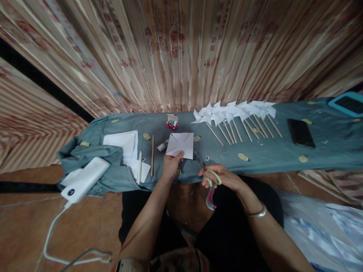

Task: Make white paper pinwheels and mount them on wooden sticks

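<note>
Pinched in my left hand (171, 165) is a white paper square (181, 142) with slits running in from its corners. My right hand (214, 176) is closed round the handles of a pair of scissors (212, 176) with pale green grips. Their blades point up and left, close to the square's lower right corner. A glue stick (162, 146) lies partly behind the paper's left edge. Beyond the paper stands a small open red box (171, 122) with small shiny pieces in it. A wooden stick (152, 155) and a white pen (139, 167) lie left of my left hand.
Several white paper pinwheels (236, 112) on wooden sticks lie in an overlapping row at the back right. A black phone (301, 133) and a blue-framed tablet (347, 104) are farther right. White paper sheets (123, 142) and a cabled white power bank (85, 179) sit left on the green cloth (272, 158).
</note>
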Motion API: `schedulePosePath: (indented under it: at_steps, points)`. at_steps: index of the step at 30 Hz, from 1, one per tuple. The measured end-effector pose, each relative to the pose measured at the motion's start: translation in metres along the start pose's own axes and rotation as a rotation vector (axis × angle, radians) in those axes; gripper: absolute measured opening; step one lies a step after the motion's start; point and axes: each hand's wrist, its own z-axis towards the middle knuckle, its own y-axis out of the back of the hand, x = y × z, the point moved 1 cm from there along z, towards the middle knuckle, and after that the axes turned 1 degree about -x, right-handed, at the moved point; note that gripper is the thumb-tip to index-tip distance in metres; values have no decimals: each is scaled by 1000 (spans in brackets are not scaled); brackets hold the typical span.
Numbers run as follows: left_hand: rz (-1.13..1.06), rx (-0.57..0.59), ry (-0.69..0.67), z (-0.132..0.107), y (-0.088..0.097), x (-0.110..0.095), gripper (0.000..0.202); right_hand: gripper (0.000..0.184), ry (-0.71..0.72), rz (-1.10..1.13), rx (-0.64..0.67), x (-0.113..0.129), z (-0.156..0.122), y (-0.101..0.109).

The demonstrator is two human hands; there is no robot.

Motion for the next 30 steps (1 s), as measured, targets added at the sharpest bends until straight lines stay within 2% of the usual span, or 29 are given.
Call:
schedulePosePath:
  at_steps: [8,30]
  points:
    - [84,17,0,0,1,2,28,59,-45,-34,25,0,12,-11]
    - [118,62,4,-1,2,1,23,56,-24,-48,19,-1,16,-10]
